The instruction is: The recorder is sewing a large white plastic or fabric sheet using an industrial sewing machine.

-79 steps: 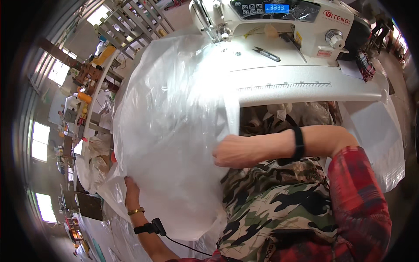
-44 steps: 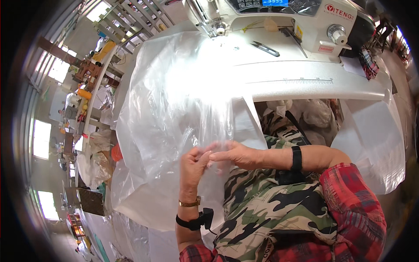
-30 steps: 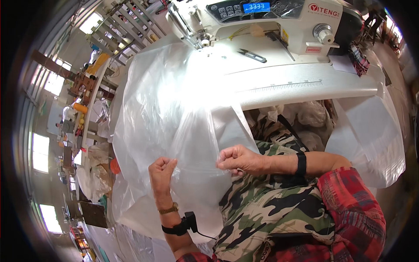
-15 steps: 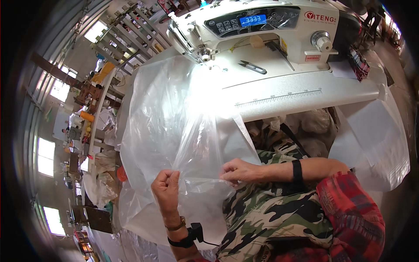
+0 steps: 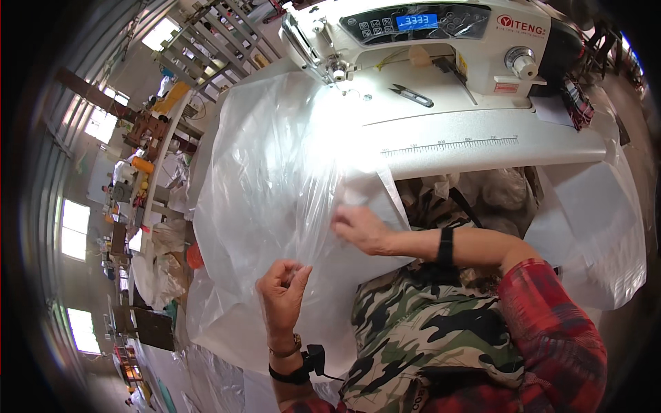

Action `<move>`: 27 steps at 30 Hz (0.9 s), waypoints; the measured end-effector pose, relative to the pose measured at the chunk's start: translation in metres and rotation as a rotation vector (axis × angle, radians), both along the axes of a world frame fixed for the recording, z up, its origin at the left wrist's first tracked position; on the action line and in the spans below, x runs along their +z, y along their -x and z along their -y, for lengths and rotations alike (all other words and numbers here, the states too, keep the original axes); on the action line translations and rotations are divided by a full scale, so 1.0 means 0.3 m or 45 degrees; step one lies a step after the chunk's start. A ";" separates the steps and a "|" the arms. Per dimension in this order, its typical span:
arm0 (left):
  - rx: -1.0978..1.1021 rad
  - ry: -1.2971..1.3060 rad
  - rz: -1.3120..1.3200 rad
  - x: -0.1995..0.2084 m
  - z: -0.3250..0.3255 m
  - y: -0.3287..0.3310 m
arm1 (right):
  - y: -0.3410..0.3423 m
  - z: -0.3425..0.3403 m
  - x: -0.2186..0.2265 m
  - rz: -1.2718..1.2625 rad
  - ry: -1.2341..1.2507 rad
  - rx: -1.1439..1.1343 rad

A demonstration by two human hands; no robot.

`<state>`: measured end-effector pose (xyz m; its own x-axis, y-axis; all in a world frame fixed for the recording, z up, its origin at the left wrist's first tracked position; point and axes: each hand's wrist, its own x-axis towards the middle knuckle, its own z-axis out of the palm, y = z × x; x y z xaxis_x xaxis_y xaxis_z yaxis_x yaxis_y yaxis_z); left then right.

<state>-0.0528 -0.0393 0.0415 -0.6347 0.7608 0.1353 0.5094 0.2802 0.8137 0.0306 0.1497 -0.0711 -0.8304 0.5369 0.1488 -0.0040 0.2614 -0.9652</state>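
Note:
A large sheet of clear plastic film (image 5: 241,206) spreads from under the sewing machine's needle area down over my lap. My left hand (image 5: 282,292) pinches the film between thumb and bent fingers, left of the camouflage cloth. Further up and to the right, my right hand (image 5: 361,229) lies at the gathered folds of the film, its fingers curled in on them and slightly blurred. The white sewing machine (image 5: 434,58) stands beyond both hands, its lamp glaring on the film below the needle (image 5: 339,74).
Thread snips (image 5: 412,95) lie on the machine bed, behind a printed ruler scale (image 5: 451,144). More plastic film (image 5: 589,234) hangs off the table at the right. Camouflage cloth (image 5: 441,330) covers my lap. A cluttered bench (image 5: 155,179) and a slatted rack (image 5: 213,48) stand at the left.
My right hand has moved up and slightly left along the film, toward the needle. My left hand has shifted a little right, and the view has moved slightly.

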 end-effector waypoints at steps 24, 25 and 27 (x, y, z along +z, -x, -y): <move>0.009 0.196 -0.255 -0.069 -0.042 0.052 | -0.199 -0.012 0.077 -0.029 -0.890 0.526; 0.002 0.269 -0.345 -0.082 -0.054 0.064 | -0.205 0.012 0.072 -0.027 -0.883 0.540; -0.042 0.337 -0.313 -0.091 -0.082 0.076 | -0.219 0.051 0.072 -0.039 -0.863 0.647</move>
